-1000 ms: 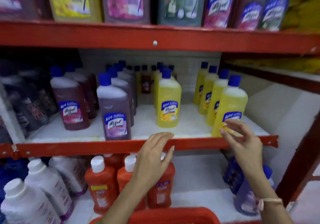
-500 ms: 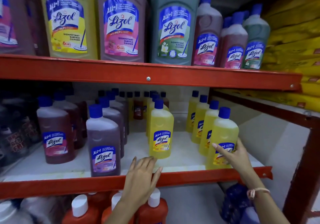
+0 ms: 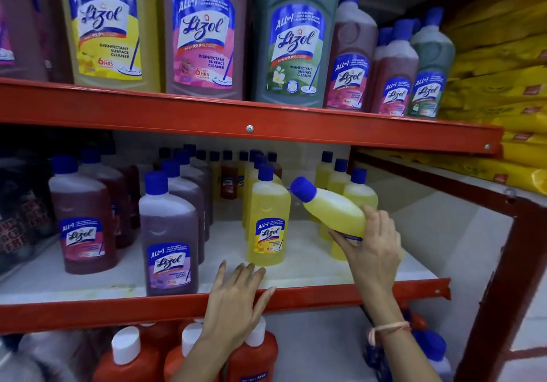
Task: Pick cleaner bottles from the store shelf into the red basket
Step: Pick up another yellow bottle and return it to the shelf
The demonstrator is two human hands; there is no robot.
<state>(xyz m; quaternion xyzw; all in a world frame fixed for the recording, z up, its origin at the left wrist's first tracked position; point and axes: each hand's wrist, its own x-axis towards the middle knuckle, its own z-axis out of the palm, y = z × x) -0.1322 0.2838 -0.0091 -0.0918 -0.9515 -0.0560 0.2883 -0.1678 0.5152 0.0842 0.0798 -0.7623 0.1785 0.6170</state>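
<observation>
My right hand grips a yellow cleaner bottle with a blue cap, tilted so the cap points up and left, lifted off the middle shelf. My left hand lies open over the shelf's red front edge, fingers spread, just below another yellow bottle standing upright. More yellow bottles stand in a row behind the held one. Purple bottles and a reddish bottle stand to the left. The red basket is out of view.
Large cleaner bottles line the upper shelf. Orange bottles with white caps stand on the lower shelf, under my left arm. Yellow packs are stacked at the right. A red upright post frames the right side.
My right hand closed on the front right yellow bottle, lifted it and tipped it to the left. My left hand stayed on the shelf edge. The view tilted up, losing the basket.
</observation>
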